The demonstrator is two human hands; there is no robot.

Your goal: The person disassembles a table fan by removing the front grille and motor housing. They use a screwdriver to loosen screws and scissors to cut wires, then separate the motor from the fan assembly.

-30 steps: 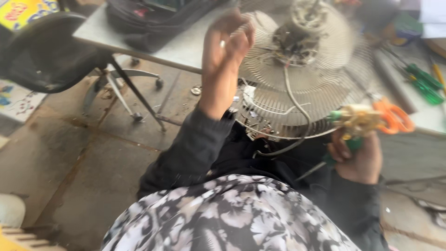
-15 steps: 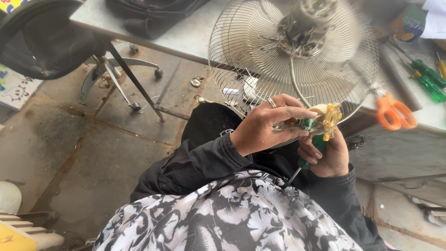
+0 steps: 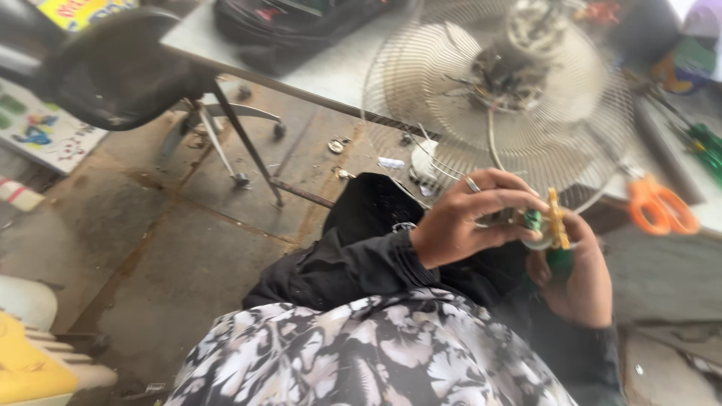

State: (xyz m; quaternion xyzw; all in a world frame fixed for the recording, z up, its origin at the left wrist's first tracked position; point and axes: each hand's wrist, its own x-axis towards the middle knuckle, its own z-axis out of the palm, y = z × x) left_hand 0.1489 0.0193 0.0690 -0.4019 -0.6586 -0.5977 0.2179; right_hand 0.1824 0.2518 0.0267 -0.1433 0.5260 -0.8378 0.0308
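A round wire fan guard with the motor point(image 3: 519, 83) at its middle leans against the table edge in front of me. Below it, my left hand point(image 3: 470, 218) curls its fingers around a small green and yellow part point(image 3: 545, 222). Under that part sits my right hand point(image 3: 575, 282), closed on a green tool handle point(image 3: 558, 263). A thin wire runs from the motor down towards the part. Both sleeves are black, and a floral cloth covers my lap.
Orange scissors point(image 3: 660, 204) lie on the grey table point(image 3: 316, 71) to the right, with green tools point(image 3: 703, 146) behind. A black bag point(image 3: 293, 26) sits on the table at the left. A black swivel chair point(image 3: 120, 75) stands on the tiled floor at the far left.
A second ago my left hand was raised at the fan guard; it came down onto the small part held above my right hand and stays there. The view shifted left.
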